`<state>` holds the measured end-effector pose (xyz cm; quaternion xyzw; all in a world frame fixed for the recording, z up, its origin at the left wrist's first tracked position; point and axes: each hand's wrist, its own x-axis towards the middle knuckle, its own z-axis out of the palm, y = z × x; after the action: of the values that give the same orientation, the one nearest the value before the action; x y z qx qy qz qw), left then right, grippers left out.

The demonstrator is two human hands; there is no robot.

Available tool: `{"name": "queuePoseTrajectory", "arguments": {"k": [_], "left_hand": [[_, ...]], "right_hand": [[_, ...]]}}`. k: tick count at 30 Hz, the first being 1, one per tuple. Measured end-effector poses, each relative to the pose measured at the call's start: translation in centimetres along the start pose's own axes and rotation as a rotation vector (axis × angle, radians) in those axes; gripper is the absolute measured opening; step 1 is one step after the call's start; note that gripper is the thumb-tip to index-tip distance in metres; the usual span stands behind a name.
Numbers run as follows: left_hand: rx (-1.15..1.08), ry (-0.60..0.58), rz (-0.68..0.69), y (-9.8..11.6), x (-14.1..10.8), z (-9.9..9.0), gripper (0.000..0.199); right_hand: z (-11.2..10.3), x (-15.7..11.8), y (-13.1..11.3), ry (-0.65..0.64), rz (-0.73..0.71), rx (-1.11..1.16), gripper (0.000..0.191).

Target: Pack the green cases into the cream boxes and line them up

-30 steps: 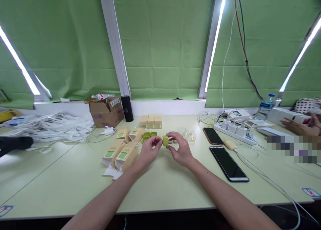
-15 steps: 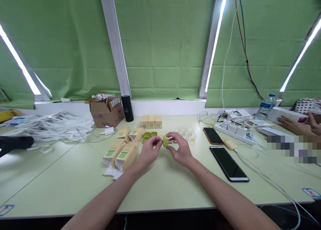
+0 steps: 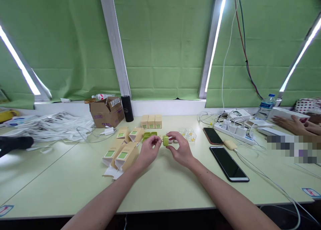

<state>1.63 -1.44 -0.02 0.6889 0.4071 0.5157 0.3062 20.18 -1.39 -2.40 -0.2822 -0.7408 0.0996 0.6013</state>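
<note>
Over the table (image 3: 165, 189): one green piece (image 3: 166, 141), gripped between the thumb and fingers of the right hand (image 3: 182, 150), its palm partly open. Just beside the piece: left hand (image 3: 149, 150), thumb and fingertips drawn together; contents, if any, too small to tell. Behind the left hand: green cups (image 3: 146, 135), partly hidden. Beyond the right: clear cups (image 3: 190, 135). Leftward: four tan boxes (image 3: 128, 153). Farther back: three cartons (image 3: 151, 122), in a row. Rightward: two phones (image 3: 228, 163).
</note>
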Motion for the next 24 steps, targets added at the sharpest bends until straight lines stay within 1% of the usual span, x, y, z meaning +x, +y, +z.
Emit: {"name": "queuePoseTrajectory", "arguments": {"k": [11, 15, 19, 21, 24], "left_hand": [[-0.008, 0.034, -0.015, 0.3, 0.0, -0.4, 0.027], [-0.009, 0.042, -0.023, 0.1, 0.2, -0.5, 0.029], [-0.030, 0.074, -0.038, -0.4, 0.3, -0.7, 0.030], [-0.015, 0.096, -0.012, -0.6, 0.3, -0.8, 0.031], [0.068, 0.116, 0.100, -0.8, 0.0, -0.8, 0.031]], "right_hand": [[-0.3, 0.2, 0.1, 0.011, 0.027, -0.006, 0.041], [-0.4, 0.2, 0.2, 0.010, 0.025, -0.018, 0.041], [-0.4, 0.3, 0.6, 0.016, 0.034, -0.033, 0.043], [-0.5, 0.2, 0.8, 0.019, 0.040, -0.030, 0.043], [-0.5, 0.1, 0.7, 0.007, 0.042, -0.026, 0.046]]}}
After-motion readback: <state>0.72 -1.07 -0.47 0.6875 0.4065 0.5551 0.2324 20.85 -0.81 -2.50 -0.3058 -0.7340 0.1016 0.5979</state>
